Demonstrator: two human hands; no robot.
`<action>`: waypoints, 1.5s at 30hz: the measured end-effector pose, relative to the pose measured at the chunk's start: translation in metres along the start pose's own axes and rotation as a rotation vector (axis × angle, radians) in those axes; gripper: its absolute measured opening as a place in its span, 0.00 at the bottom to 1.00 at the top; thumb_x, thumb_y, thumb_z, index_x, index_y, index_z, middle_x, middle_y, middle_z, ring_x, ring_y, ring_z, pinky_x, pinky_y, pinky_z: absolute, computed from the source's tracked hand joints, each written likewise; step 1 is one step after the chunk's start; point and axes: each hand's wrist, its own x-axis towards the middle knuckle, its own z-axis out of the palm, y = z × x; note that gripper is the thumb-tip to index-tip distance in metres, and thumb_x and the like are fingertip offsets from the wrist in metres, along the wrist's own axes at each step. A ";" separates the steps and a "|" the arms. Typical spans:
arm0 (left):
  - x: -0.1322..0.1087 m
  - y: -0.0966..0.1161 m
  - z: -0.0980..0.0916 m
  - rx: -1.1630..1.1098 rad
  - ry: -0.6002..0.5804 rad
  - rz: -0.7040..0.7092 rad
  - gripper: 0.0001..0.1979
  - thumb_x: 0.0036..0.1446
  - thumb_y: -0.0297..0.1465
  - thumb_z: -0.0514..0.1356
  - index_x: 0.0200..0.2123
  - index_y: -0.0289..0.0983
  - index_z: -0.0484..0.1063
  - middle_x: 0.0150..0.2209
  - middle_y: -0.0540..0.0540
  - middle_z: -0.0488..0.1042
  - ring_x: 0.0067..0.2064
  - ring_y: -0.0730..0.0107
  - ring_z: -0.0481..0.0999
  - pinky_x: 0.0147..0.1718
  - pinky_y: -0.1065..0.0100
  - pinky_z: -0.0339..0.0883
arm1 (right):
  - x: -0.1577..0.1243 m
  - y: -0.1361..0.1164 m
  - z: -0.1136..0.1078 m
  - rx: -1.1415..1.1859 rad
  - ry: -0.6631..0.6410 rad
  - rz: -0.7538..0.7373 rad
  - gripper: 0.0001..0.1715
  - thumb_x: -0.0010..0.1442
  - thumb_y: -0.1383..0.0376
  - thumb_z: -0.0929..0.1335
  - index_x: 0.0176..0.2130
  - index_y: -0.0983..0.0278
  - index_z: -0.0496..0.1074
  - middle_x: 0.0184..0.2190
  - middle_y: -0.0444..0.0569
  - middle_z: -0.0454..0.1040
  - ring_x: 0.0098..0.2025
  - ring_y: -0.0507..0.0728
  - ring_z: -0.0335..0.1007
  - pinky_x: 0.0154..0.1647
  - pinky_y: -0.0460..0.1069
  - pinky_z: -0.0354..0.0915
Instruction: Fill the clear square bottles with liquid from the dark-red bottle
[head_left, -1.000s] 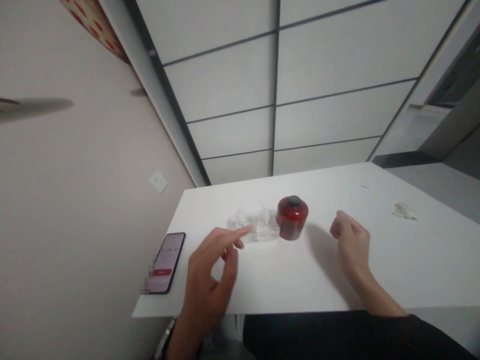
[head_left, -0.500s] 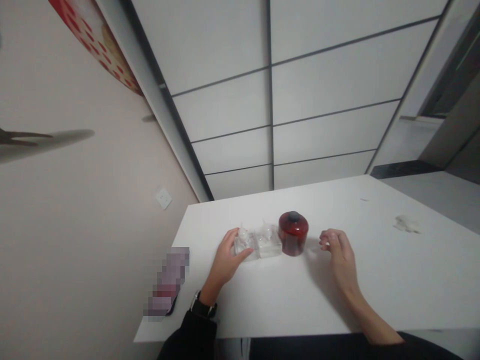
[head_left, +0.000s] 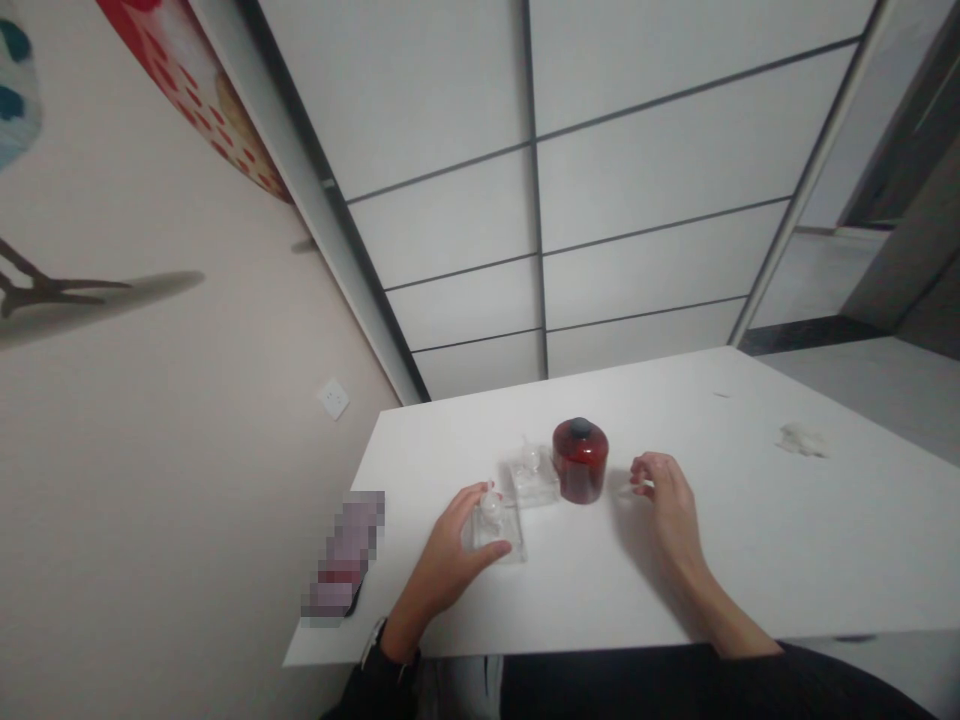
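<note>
**White table (head_left: 600, 590), left hand (head_left: 451, 555) on near clear bottle (head_left: 493, 520)**

The left hand is clamped on this bottle, with the thumb at its front side; whether the base touches the table, I cannot tell. The right hand (head_left: 670, 505) is curled, to the right of the red jar (head_left: 581, 465); whether its fingertips meet the thumb is not clear. The red jar stands upright. The far clear bottle (head_left: 535, 480) is just beside it, behind the near one.
</note>
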 end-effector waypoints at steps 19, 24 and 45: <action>0.011 0.045 -0.021 0.063 0.358 0.134 0.12 0.63 0.42 0.66 0.43 0.41 0.82 0.52 0.40 0.78 0.59 0.51 0.77 0.63 0.51 0.68 | 0.008 0.007 -0.006 0.074 0.060 0.048 0.22 0.65 0.44 0.64 0.33 0.59 0.68 0.31 0.46 0.70 0.34 0.58 0.66 0.35 0.53 0.63; 0.011 0.050 -0.023 0.062 0.314 0.105 0.12 0.62 0.41 0.66 0.44 0.41 0.82 0.55 0.40 0.77 0.61 0.50 0.76 0.65 0.50 0.66 | 0.007 0.000 -0.007 0.083 0.075 0.051 0.23 0.63 0.43 0.65 0.32 0.59 0.68 0.31 0.46 0.70 0.34 0.58 0.66 0.34 0.53 0.63; 0.011 0.042 -0.014 0.022 0.297 0.058 0.14 0.58 0.42 0.69 0.43 0.40 0.83 0.56 0.38 0.78 0.62 0.49 0.76 0.66 0.49 0.65 | 0.009 -0.002 -0.010 0.088 0.070 0.061 0.23 0.61 0.43 0.66 0.30 0.59 0.68 0.30 0.45 0.70 0.33 0.57 0.66 0.34 0.52 0.63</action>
